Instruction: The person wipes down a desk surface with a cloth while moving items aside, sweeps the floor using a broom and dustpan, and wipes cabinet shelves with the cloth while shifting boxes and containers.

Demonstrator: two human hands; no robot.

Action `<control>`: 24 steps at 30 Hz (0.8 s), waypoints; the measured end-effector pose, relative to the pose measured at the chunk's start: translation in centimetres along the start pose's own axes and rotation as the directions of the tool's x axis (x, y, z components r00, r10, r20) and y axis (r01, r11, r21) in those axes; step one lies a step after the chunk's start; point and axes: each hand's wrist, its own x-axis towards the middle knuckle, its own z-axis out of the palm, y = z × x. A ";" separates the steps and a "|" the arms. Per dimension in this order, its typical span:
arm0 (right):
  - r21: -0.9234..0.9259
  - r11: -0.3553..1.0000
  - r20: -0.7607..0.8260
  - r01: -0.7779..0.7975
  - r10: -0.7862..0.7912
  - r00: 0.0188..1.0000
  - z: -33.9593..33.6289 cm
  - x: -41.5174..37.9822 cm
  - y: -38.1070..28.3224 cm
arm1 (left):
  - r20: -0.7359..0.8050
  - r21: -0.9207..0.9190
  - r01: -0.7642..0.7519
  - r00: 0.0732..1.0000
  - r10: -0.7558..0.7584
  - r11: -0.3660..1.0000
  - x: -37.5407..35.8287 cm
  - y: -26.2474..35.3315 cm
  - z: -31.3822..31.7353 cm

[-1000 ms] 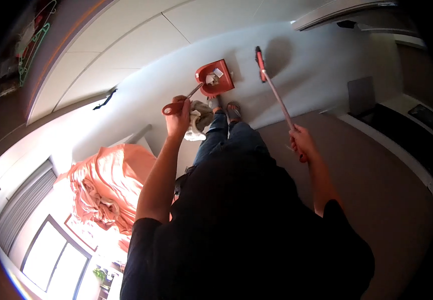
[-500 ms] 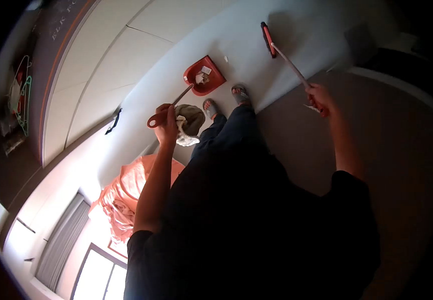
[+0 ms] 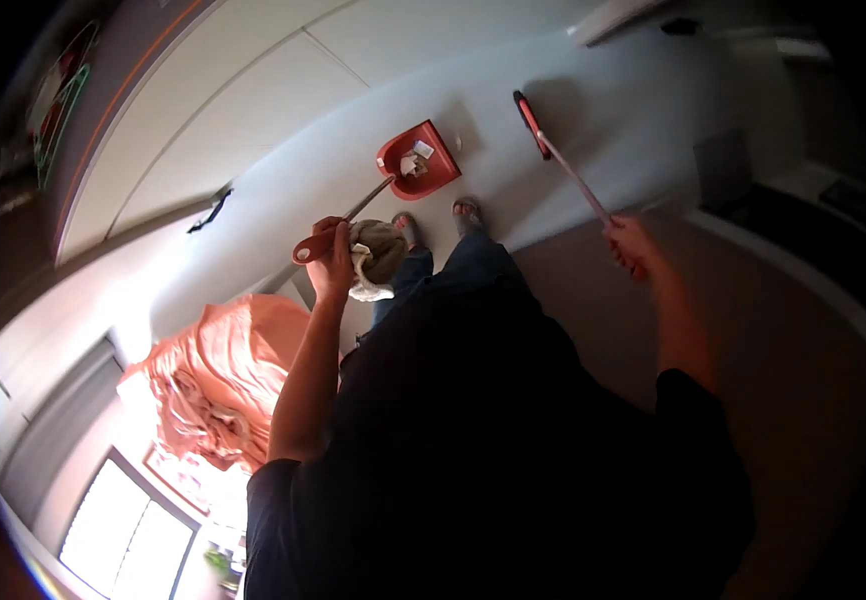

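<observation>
My left hand (image 3: pixel 329 265) is closed around the red handle of a long-handled dustpan (image 3: pixel 442 178). The red pan lies on the floor ahead of my feet, with several pale paper scraps (image 3: pixel 411 163) in it. Beside that hand is a grey-brown bundle of cloth (image 3: pixel 381 250) with a white edge, overlapping the fingers in this view. On the other side, my right hand (image 3: pixel 632 246) grips the stick of a broom (image 3: pixel 530 124). Its red head with dark bristles is at the floor, to the right of the pan. A small pale bit (image 3: pixel 458 143) shows just off the pan's edge.
My sandalled feet (image 3: pixel 466 212) stand just behind the pan. Pale cabinet panels (image 3: pixel 243 100) run along the left. A bed or seat under pink cloth (image 3: pixel 228 360) is at lower left, near a bright window (image 3: pixel 123 525). A dark brown surface (image 3: pixel 593 310) lies at my right.
My view has turned, bringing more of the window and pink cloth into sight. The broom head has come nearer to the dustpan. Both hands keep their holds.
</observation>
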 end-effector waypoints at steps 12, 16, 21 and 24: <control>-0.361 0.920 0.071 0.151 -0.135 0.988 -1.2 -1.3 -8.4 | -0.267 -0.047 0.029 0.963 -0.041 0.998 -1.6 -1.5 1.6; -0.550 0.806 0.106 0.217 -0.191 0.976 -3.1 -3.5 -15.1 | -0.376 -0.031 0.103 0.921 -0.107 0.994 -2.0 0.3 1.2; -0.771 0.551 0.225 0.320 -0.235 0.946 -7.5 -7.8 -26.9 | -0.534 -0.103 0.186 0.819 -0.212 0.977 -2.4 6.4 -0.6; -0.834 0.300 0.377 0.464 -0.305 0.875 -9.7 -11.1 -35.2 | -0.624 -0.254 0.256 0.694 -0.360 0.933 -3.5 13.8 -1.8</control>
